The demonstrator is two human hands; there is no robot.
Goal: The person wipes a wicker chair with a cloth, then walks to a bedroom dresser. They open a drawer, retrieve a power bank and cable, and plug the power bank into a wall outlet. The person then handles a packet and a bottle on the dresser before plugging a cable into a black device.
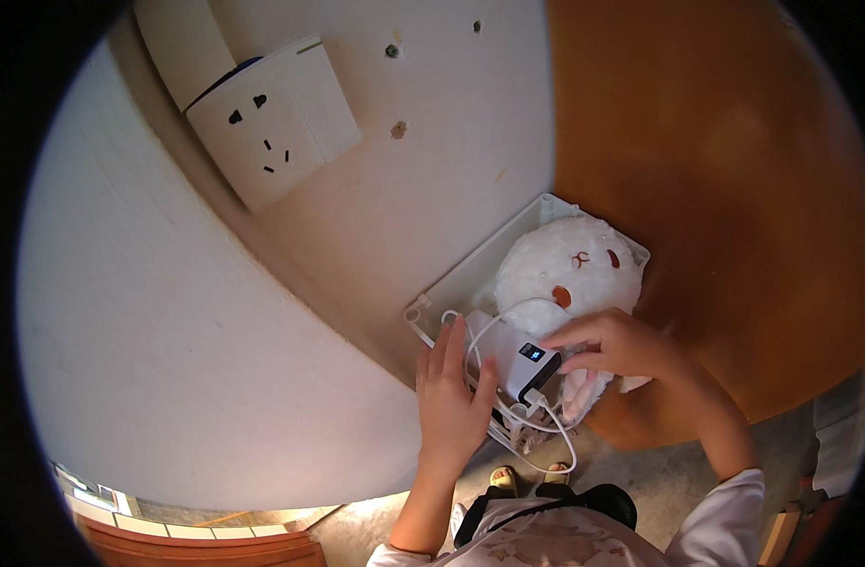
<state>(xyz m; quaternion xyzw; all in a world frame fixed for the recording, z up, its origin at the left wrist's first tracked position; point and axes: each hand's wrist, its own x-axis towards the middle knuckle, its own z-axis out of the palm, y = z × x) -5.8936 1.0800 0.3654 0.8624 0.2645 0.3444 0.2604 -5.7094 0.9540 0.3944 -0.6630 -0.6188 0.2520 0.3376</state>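
Note:
A white power bank (512, 354) with a small lit display lies in a white plastic rack (468, 264). A white charging cable (567, 443) is plugged into its near end, and loops of it curl over and around the power bank. My left hand (448, 404) is spread at the power bank's left side, fingers over the cable loops. My right hand (617, 346) reaches in from the right, its fingertips at the power bank's corner beside the display; whether they press on it is unclear. A white plush rabbit toy (567, 273) lies directly behind the power bank, partly behind my right hand.
A wall socket (273, 127) sits on the white wall at upper left, above a curved white surface (213, 340). Beyond the rack stands an orange-brown panel (688, 177). Yellow slippers (503, 479) show on the concrete floor below.

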